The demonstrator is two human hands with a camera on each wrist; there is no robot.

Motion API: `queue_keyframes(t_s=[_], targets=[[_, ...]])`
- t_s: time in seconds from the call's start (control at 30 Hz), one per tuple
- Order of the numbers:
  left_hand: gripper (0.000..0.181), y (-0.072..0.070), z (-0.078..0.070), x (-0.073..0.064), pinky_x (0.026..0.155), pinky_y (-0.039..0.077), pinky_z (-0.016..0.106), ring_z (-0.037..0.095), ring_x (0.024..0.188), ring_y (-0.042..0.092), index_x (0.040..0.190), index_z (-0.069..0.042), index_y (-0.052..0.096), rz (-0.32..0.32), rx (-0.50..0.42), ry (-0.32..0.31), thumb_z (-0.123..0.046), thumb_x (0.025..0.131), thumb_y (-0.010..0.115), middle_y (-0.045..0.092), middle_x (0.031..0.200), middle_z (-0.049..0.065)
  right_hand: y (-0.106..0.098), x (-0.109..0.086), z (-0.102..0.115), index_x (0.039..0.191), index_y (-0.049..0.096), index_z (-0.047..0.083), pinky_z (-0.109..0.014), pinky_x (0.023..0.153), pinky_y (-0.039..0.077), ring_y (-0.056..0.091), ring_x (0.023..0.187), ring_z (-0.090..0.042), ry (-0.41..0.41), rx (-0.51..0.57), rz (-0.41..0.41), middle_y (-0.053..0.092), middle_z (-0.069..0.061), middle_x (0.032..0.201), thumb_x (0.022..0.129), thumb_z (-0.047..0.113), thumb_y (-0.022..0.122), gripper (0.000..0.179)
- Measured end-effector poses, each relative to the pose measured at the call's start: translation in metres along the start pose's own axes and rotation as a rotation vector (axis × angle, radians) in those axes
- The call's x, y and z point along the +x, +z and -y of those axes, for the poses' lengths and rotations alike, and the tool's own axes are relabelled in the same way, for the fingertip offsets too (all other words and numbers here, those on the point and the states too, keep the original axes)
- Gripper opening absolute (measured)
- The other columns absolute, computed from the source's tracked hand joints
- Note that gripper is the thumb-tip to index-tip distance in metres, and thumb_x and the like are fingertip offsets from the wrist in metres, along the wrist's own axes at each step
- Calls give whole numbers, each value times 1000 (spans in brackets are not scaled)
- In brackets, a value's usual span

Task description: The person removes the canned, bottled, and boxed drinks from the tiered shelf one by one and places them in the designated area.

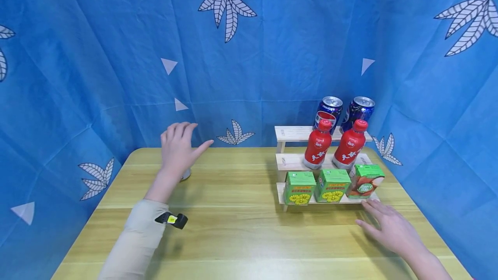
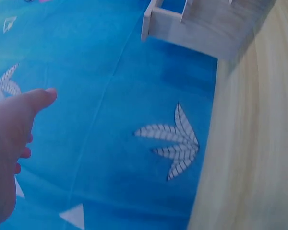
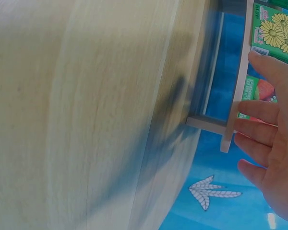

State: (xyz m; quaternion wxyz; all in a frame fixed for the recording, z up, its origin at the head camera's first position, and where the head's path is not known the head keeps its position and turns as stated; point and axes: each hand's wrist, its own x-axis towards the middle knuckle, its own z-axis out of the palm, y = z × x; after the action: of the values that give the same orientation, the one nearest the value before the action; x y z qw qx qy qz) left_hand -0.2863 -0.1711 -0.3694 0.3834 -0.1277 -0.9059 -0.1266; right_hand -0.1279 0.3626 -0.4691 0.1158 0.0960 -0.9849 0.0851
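My left hand [image 1: 178,148] is raised over the far left of the table, fingers extended and thumb spread away, holding nothing. Behind its wrist a small round greyish thing [image 1: 186,175] shows, mostly hidden by the arm. At the right, my right hand [image 1: 392,227] has its fingers stretched toward the front of a three-tier wooden shelf [image 1: 281,193], fingertips right at the lowest step's edge. Just beyond them stands a green drink carton with a red-brown picture [image 1: 365,181]. Two green cartons with yellow flowers [image 1: 298,188] share that step.
Two red bottles [image 1: 317,145] stand on the middle step, with two dark blue cans [image 1: 330,109] on the top one. A blue patterned curtain [image 1: 241,72] hangs behind and beside the wooden table [image 1: 233,224]. A black strap [image 1: 171,219] circles the left sleeve.
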Motion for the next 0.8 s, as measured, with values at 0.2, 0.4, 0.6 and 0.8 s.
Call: queue_keyframes(t_s=[0.2, 0.4, 0.6, 0.8], targets=[[67, 2, -22, 16, 93, 37, 52, 34, 117, 48, 121, -10, 64, -45, 3, 112, -59, 77, 72, 62, 121, 12, 0, 0, -1, 128, 60, -2, -60, 100, 40, 52, 120, -51, -6, -4, -10, 55, -29, 134, 86, 48, 68, 66], [67, 4, -44, 31, 95, 38, 51, 32, 118, 49, 120, -11, 65, -62, 5, 177, -61, 77, 71, 63, 121, 11, 1, 0, 0, 128, 60, -2, -60, 100, 40, 52, 122, -50, -1, -2, -5, 55, -29, 134, 86, 49, 68, 67], [64, 9, -65, 44, 97, 38, 50, 31, 119, 50, 121, -12, 64, -50, 5, 216, -62, 81, 67, 63, 122, 9, 0, -1, 1, 129, 59, -3, -60, 101, 40, 52, 122, -49, 13, -4, 14, 55, -29, 135, 87, 51, 66, 69], [63, 16, -82, 59, 96, 39, 49, 30, 119, 50, 121, -13, 65, -51, -4, 243, -63, 82, 65, 62, 123, 9, -1, -1, 1, 130, 58, -2, -60, 101, 39, 51, 122, -50, 11, -2, 10, 54, -29, 135, 87, 50, 66, 68]])
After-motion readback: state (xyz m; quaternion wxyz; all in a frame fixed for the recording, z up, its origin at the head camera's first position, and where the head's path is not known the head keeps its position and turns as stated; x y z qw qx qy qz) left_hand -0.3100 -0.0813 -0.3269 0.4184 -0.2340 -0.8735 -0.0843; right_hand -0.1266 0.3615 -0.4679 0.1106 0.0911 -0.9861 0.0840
